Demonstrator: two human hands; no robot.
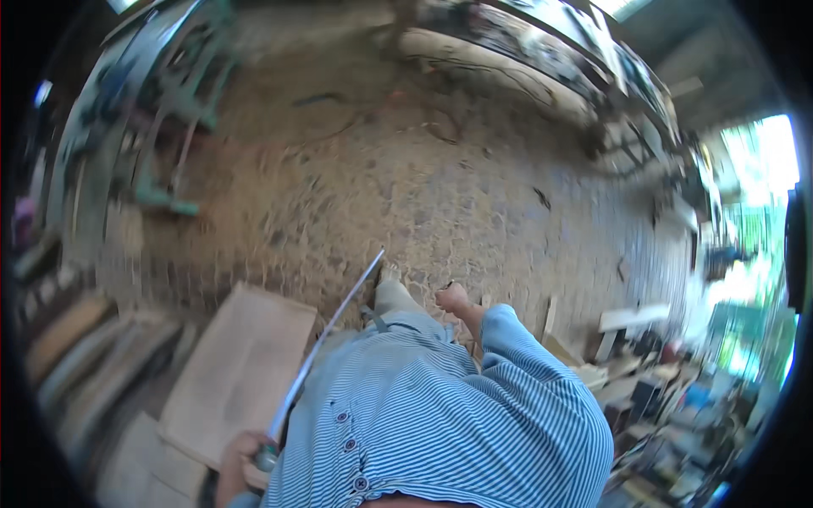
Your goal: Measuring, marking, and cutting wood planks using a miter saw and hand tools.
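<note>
At the lower left, my left hand (241,457) is closed around what looks like a tape measure. Its rounded greenish case (267,458) shows beside my fingers, and a long, straight pale blade (326,334) slants forward from it to a small dark tip over the floor. My right hand (454,298) hangs in front of my body with its fingers curled. A small dark spot shows at those fingers, too blurred to name. Next to my left hand, a flat light-brown wooden board (241,368) lies close to the blade.
Curved wooden pieces (93,356) lie stacked at the left, below a green metal frame (161,199). A long cluttered bench (525,59) stands across the far side. Scrap wood (652,389) is heaped at the lower right. Worn brick floor (423,178) spreads ahead, with a cable on it.
</note>
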